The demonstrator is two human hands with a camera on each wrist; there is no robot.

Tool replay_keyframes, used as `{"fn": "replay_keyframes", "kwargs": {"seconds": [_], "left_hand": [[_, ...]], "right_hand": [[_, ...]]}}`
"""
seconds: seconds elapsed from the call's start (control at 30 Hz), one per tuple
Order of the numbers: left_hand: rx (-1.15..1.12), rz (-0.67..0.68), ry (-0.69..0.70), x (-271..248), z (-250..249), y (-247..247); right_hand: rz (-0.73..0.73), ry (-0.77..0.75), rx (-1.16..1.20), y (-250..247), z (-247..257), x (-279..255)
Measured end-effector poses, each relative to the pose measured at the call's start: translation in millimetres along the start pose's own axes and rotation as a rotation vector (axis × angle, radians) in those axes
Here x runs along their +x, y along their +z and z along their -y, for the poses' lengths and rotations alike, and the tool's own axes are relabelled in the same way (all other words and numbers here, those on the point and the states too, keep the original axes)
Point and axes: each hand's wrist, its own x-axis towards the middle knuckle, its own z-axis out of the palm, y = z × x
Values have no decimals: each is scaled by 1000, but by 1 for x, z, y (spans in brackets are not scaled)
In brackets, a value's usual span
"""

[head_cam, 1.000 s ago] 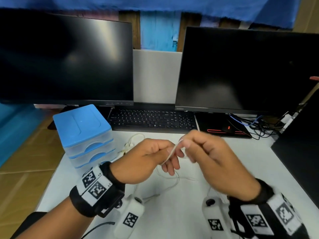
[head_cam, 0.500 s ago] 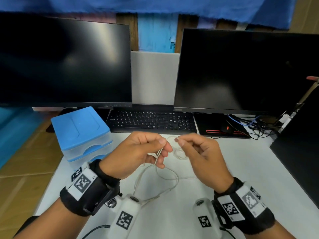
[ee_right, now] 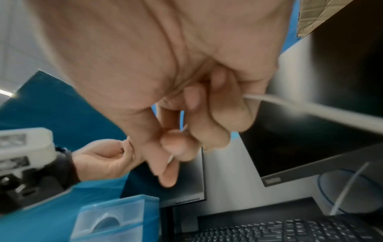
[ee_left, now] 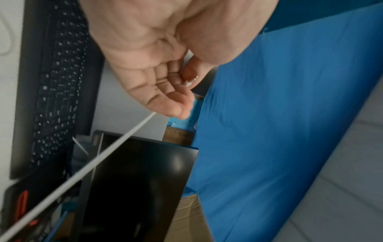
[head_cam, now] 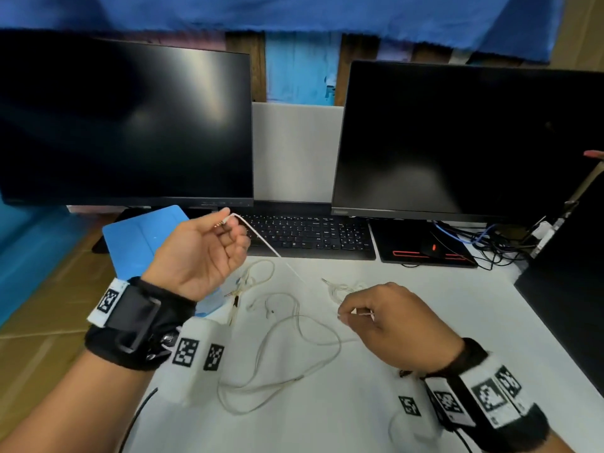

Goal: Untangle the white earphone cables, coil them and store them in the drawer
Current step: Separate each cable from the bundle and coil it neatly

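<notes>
A: Left hand first?
B: Raised above the table, palm up, fingers curled; thumb and forefinger pinch the plug end of a white earphone cable. The metal jack pokes out past the fingertips

A: And the cable from there?
B: Runs taut, down and right, to the right hand. Left wrist view shows the same line leaving the fingers as a blurred white streak

A: Right hand?
B: Low, just over the table, knuckles up, fingers curled, pinching the cable between thumb and forefinger. Right wrist view shows the cord coming out of the curled fingers

A: Rest of the earphones?
B: Slack loops lie on the white table between the two hands; a small tangled bunch sits just beyond the right hand. More plugs and earbuds lie by the left wrist

A: Drawer?
B: Blue-topped plastic drawer unit at the table's left edge, partly behind the left hand; can't tell if any drawer is open

A: Room?
B: Two dark monitors, black keyboard below them, mouse on a black pad, cables at right, blue cloth overhead
</notes>
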Motion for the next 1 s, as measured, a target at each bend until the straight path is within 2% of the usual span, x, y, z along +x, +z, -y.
{"fn": "replay_keyframes", "kwargs": {"seconds": [0.1, 0.17, 0.27, 0.33, 0.4, 0.47, 0.57, 0.67, 0.73, 0.83, 0.9, 1.0], "left_hand": [[-20, 46, 86, -3, 2, 4], [16, 71, 161, -2, 13, 9], [273, 95, 298, 1, 37, 13], [540, 164, 369, -2, 54, 14], [784, 308, 383, -8, 69, 15], [905, 460, 342, -16, 81, 20], [837, 557, 247, -30, 94, 29], [723, 598, 191, -39, 91, 36], [633, 582, 173, -41, 82, 38], [627, 531, 154, -40, 70, 36], [640, 567, 109, -41, 67, 34], [507, 579, 100, -41, 63, 38]], "right_hand": [[-63, 9, -46, 7, -2, 1], [20, -90, -29, 11, 13, -3], [182, -269, 144, 10, 43, -16], [205, -332, 311, -4, 57, -24], [132, -315, 550, -23, 62, -30], [-83, -295, 724, -39, 55, -32], [-387, -248, 709, -49, 35, -22], [-512, -174, 710, -41, 15, -8], [-539, -146, 750, -29, 5, 0], [-524, -114, 755, -10, 2, 9], [-514, -87, 734, 1, 1, 12], [-413, -92, 619, 17, 4, 12]]}}
